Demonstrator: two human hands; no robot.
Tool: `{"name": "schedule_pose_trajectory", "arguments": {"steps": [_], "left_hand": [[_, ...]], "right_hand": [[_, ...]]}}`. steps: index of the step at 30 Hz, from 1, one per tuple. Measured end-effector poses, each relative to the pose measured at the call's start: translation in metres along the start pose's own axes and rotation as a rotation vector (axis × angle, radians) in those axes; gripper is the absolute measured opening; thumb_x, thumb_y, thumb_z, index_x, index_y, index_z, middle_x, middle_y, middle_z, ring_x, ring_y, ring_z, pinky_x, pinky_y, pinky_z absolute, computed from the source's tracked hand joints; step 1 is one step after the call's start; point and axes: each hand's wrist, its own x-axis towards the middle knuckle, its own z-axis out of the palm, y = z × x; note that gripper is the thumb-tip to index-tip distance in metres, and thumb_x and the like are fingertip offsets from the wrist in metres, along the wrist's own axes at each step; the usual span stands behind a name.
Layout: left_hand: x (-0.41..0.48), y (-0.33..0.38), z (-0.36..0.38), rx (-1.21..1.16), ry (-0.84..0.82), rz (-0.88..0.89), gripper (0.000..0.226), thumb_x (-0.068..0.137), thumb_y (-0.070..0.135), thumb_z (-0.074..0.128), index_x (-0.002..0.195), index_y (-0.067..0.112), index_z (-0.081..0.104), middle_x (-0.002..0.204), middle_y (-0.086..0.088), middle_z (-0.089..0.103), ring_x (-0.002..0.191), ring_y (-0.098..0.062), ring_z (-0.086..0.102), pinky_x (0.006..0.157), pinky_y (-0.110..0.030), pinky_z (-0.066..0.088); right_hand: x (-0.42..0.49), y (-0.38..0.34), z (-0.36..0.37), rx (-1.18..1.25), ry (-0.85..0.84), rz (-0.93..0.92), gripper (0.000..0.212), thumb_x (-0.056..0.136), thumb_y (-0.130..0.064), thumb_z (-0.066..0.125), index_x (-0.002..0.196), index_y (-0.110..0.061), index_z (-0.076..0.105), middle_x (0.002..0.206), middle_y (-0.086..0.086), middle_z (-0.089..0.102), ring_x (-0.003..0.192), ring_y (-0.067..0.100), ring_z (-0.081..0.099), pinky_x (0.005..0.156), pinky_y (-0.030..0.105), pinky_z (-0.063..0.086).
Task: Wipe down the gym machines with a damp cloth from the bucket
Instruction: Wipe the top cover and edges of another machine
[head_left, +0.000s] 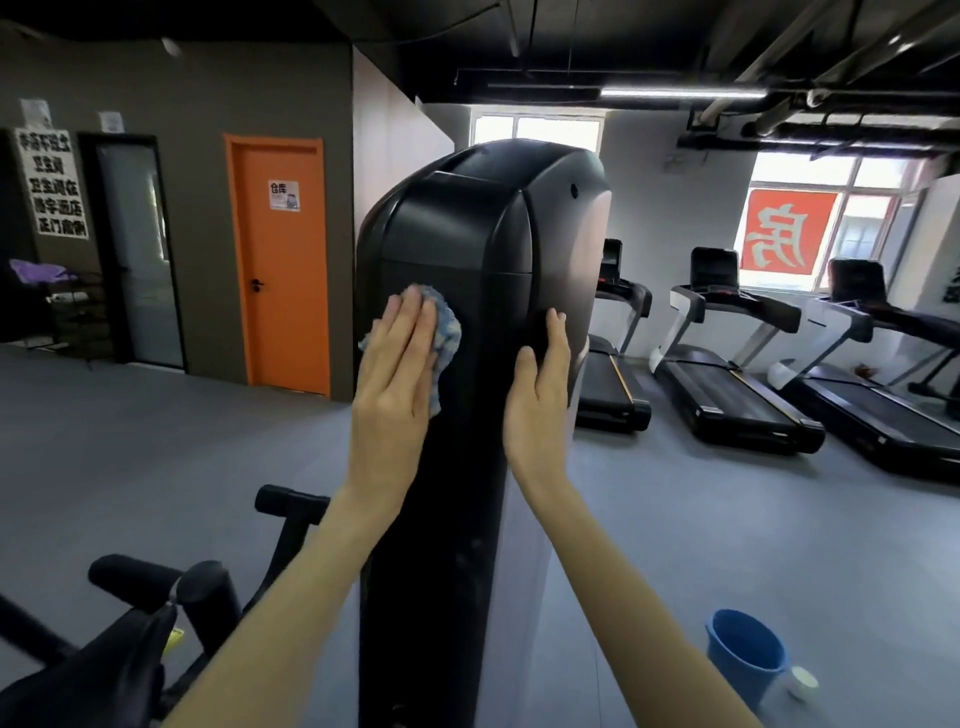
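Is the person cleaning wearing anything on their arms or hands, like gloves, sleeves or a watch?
Nothing shows. The left forearm and the right forearm are bare, with no sleeves in view. The left hand and the right hand wear no gloves, and no ring, watch or wristband is visible on either.

Presents as a commercial gym: row of treadmills (727, 395) by the windows (810, 171), tall black machine housing (467, 234), padded rollers (135, 574), grey floor (156, 441).
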Motion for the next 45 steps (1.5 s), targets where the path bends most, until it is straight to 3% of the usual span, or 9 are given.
{"name": "schedule_pose_trajectory", "arguments": {"steps": [3, 15, 19, 22, 25, 29, 34, 38, 45], "left_hand": [[-0.028, 0.004, 0.011, -0.091, 0.069, -0.158, 0.043, 0.099, 0.004, 0.044, 0.140, -0.007, 0.037, 0.149, -0.018, 0.033, 0.142, -0.029, 0.027, 0.117, -0.041, 0.023], [-0.097, 0.013, 0.015, -0.285, 0.301, -0.980, 0.042, 0.102, 0.026, 0.032, 0.138, 0.010, 0.046, 0.129, -0.005, 0.054, 0.119, -0.015, 0.052, 0.101, -0.032, 0.042], [-0.020, 0.011, 0.009, -0.312, 0.280, -0.828, 0.037, 0.103, 0.017, 0.034, 0.139, 0.010, 0.043, 0.131, 0.004, 0.047, 0.114, 0.006, 0.040, 0.091, 0.001, 0.028], [0.048, 0.001, 0.006, -0.272, 0.268, -0.689, 0.036, 0.103, 0.014, 0.034, 0.136, 0.004, 0.046, 0.126, 0.000, 0.049, 0.101, 0.012, 0.039, 0.084, 0.006, 0.024], [0.066, -0.007, 0.006, -0.288, 0.259, -0.709, 0.036, 0.104, 0.018, 0.032, 0.134, 0.006, 0.049, 0.119, 0.004, 0.050, 0.089, 0.017, 0.044, 0.080, 0.005, 0.028], [0.003, -0.001, 0.010, -0.326, 0.273, -0.646, 0.039, 0.104, 0.024, 0.032, 0.139, 0.011, 0.043, 0.131, 0.001, 0.051, 0.119, -0.002, 0.048, 0.098, -0.012, 0.037], [-0.098, -0.001, 0.013, -0.314, 0.194, -0.867, 0.045, 0.102, 0.036, 0.025, 0.136, 0.013, 0.044, 0.117, 0.000, 0.051, 0.110, -0.012, 0.052, 0.095, -0.032, 0.045], [-0.100, -0.003, 0.005, -0.326, 0.136, -0.947, 0.027, 0.103, 0.022, 0.029, 0.122, 0.017, 0.048, 0.106, 0.002, 0.049, 0.096, -0.004, 0.051, 0.090, -0.032, 0.045], [0.068, -0.004, 0.003, -0.261, 0.227, -0.583, 0.036, 0.102, 0.019, 0.033, 0.130, 0.003, 0.048, 0.120, -0.003, 0.050, 0.110, -0.013, 0.048, 0.094, -0.011, 0.034]], "right_hand": [[-0.005, 0.006, 0.020, -0.014, 0.098, -0.049, 0.049, 0.106, -0.022, 0.029, 0.153, -0.022, 0.016, 0.161, -0.007, 0.009, 0.146, 0.002, 0.005, 0.118, 0.021, 0.008], [-0.005, 0.024, 0.036, 0.024, 0.257, -0.093, 0.052, 0.102, -0.031, 0.025, 0.152, -0.019, 0.023, 0.160, -0.007, 0.018, 0.144, -0.001, 0.013, 0.116, 0.019, 0.014], [-0.005, 0.023, 0.039, 0.035, 0.290, -0.106, 0.051, 0.101, -0.027, 0.026, 0.150, -0.016, 0.027, 0.158, -0.004, 0.024, 0.144, 0.001, 0.018, 0.114, 0.015, 0.016], [-0.005, 0.024, 0.039, 0.031, 0.293, -0.114, 0.051, 0.101, -0.027, 0.026, 0.150, -0.017, 0.028, 0.158, -0.005, 0.025, 0.143, 0.000, 0.019, 0.114, 0.015, 0.017], [-0.005, 0.025, 0.039, 0.038, 0.296, -0.114, 0.050, 0.101, -0.026, 0.026, 0.151, -0.019, 0.027, 0.158, -0.006, 0.025, 0.143, -0.002, 0.019, 0.112, 0.012, 0.017], [-0.003, 0.026, 0.041, 0.036, 0.317, -0.130, 0.049, 0.101, -0.024, 0.027, 0.150, -0.017, 0.028, 0.157, -0.004, 0.027, 0.143, -0.001, 0.019, 0.114, 0.015, 0.018], [-0.005, 0.025, 0.039, 0.051, 0.297, -0.115, 0.047, 0.104, -0.019, 0.029, 0.151, -0.018, 0.027, 0.158, -0.005, 0.025, 0.143, -0.002, 0.019, 0.114, 0.014, 0.017], [-0.006, 0.025, 0.039, 0.046, 0.298, -0.120, 0.048, 0.103, -0.020, 0.028, 0.150, -0.018, 0.027, 0.157, -0.005, 0.026, 0.142, -0.003, 0.019, 0.113, 0.013, 0.017], [-0.007, 0.025, 0.038, 0.046, 0.291, -0.120, 0.049, 0.102, -0.021, 0.028, 0.150, -0.018, 0.027, 0.157, -0.007, 0.026, 0.142, -0.003, 0.019, 0.112, 0.011, 0.017]]}}
